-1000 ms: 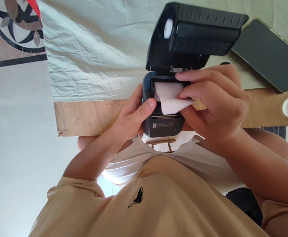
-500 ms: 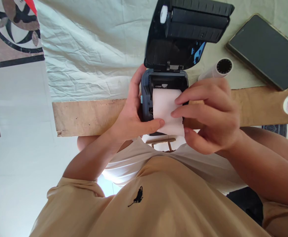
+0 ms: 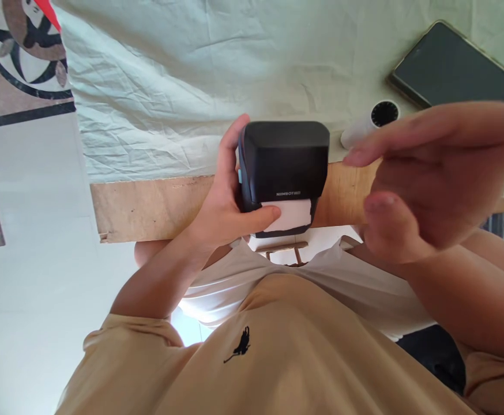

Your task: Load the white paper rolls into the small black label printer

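Observation:
A dark label printer (image 3: 284,158) with its lid down is held at the table's front edge. My left hand (image 3: 228,202) wraps round its left side, thumb resting on the white label paper (image 3: 296,214) that sticks out below the lid. To the right of the printer, my right hand (image 3: 433,178) is in the air, a little blurred, with thumb and fingers apart and nothing in it. Behind its fingertips lies a white cylinder with a black end (image 3: 384,114).
A dark phone (image 3: 459,66) lies at the right on the pale green cloth (image 3: 157,86). The cloth leaves a bare wooden strip (image 3: 148,210) along the table's front edge. A patterned floor panel (image 3: 27,63) shows at the far left.
The printer's lid has swung down from open to closed over the paper roll. My right hand has let go of the paper and moved right. My left hand keeps its grip.

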A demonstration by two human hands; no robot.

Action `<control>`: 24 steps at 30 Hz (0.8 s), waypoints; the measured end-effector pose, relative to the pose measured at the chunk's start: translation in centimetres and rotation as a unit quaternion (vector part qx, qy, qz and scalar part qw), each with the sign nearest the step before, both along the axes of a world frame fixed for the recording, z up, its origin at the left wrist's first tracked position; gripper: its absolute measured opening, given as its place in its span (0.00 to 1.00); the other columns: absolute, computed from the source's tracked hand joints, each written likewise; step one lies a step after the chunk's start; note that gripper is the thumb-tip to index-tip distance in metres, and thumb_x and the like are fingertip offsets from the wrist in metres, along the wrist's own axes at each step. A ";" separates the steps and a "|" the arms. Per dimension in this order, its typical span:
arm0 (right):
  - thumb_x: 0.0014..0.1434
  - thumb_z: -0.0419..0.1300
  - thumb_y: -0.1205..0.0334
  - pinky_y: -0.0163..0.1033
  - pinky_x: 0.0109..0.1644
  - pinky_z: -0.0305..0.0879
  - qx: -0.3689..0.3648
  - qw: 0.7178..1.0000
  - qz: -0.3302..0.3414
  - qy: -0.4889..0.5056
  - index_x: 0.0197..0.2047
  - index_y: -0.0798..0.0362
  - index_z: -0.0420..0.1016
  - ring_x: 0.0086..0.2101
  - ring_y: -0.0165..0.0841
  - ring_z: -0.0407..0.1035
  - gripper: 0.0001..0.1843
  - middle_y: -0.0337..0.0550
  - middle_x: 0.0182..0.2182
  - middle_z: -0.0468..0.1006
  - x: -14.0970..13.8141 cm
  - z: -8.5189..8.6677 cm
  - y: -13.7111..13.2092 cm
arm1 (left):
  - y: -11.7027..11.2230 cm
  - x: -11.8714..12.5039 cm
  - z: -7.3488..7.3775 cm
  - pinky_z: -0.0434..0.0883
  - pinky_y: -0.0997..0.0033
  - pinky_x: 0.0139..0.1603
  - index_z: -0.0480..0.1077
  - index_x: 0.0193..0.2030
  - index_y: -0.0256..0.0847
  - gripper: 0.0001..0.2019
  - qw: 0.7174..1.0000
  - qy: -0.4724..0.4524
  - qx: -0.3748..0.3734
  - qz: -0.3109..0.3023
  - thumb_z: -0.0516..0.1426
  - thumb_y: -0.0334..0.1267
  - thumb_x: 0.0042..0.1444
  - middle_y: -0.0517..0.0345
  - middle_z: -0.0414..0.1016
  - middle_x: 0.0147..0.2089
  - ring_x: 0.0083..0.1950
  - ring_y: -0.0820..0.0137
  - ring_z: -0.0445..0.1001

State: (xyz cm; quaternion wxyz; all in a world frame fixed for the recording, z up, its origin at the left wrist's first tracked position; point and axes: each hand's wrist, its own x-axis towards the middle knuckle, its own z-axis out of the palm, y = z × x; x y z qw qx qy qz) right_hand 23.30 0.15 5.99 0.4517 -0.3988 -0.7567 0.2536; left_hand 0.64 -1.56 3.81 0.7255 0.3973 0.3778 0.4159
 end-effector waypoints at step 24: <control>0.65 0.63 0.43 0.25 0.23 0.49 -0.142 0.988 0.058 0.019 0.40 0.53 0.52 0.21 0.15 0.49 0.26 0.29 0.23 0.58 -1.2 -3.5 -0.6 | -0.3 0.2 0.0 0.64 0.79 0.18 0.69 0.58 0.51 0.22 0.999 -0.018 -0.020 0.024 0.68 0.40 0.58 0.62 0.73 0.37 0.23 0.79 0.67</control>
